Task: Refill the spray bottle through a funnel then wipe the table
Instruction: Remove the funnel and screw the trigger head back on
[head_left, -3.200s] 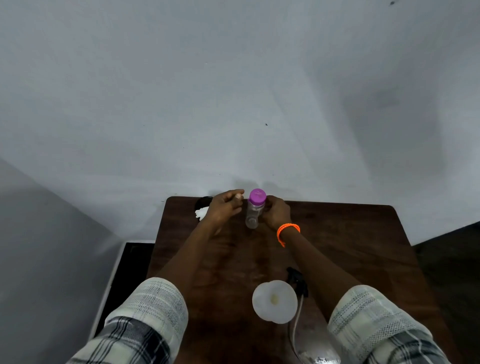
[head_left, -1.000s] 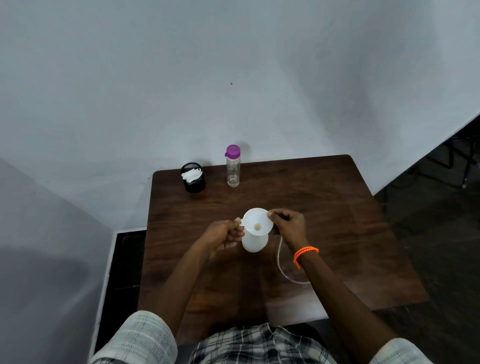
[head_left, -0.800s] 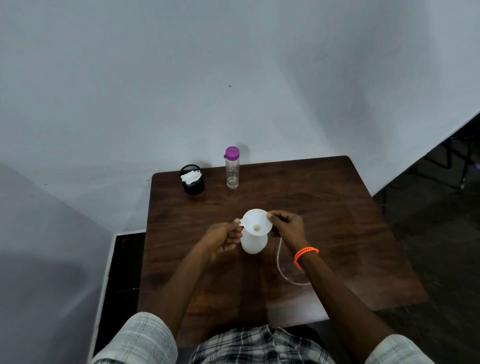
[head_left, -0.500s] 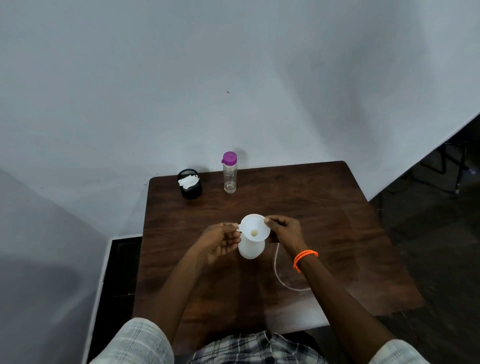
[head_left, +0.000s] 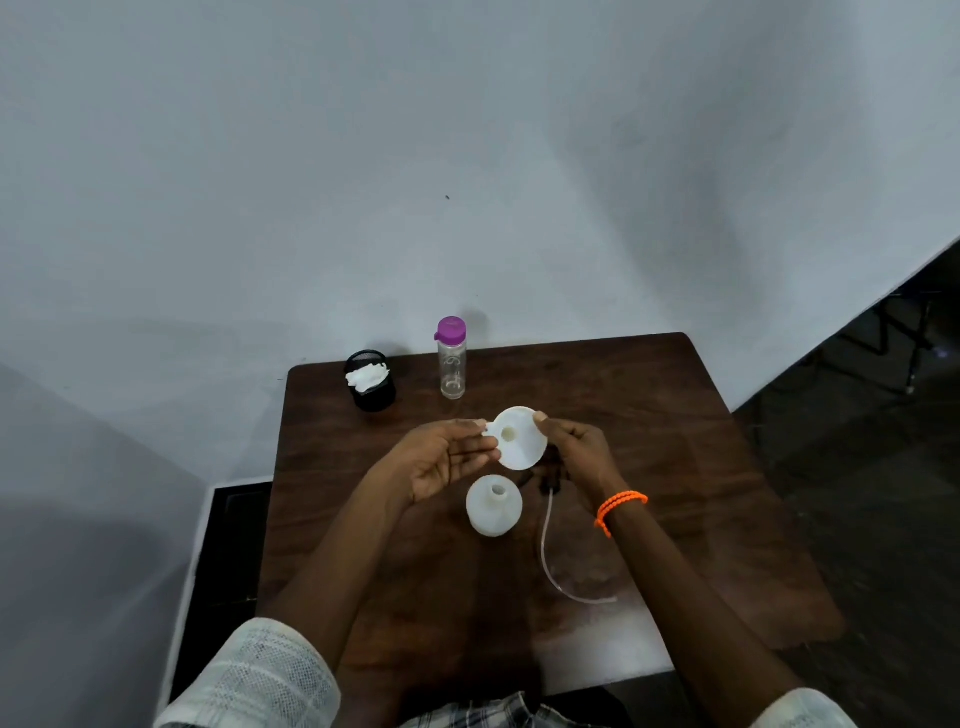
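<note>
Lifted off the bottle since half a second ago, the white funnel (head_left: 519, 439) is now held above the table, its wide mouth facing the camera, while the white spray bottle (head_left: 494, 506) stands uncovered near the middle of the table (head_left: 675, 467) with its open neck showing. The right hand (head_left: 582, 457) pinches the funnel's right rim between thumb and fingers. The left hand (head_left: 447, 460) lies palm up, its fingers only loosely bent, with the fingertips touching the small tab on the funnel's left rim; whether it truly grips the tab cannot be told. An orange bracelet (head_left: 621, 509) sits on the right wrist.

No brand, label or writing can be read on any item. Faint marks on the clear bottle (head_left: 452, 371) with the purple cap are too small to make out.

That clear bottle stands upright near the far edge, and a black mesh cup (head_left: 371, 382) holding crumpled white tissue (head_left: 367, 376) sits at the far left corner, well apart from the hands. Bare wood lies along the right edge and toward the far right corner. Near the front edge the surface is pale with glare.

A black spray head (head_left: 553, 480) lies just right of the spray bottle, mostly hidden under the right hand, and its clear tube (head_left: 550, 566) curves toward the front edge. Both forearms cross the front edge, and the plaid sleeves are cut off at the bottom of the view.
</note>
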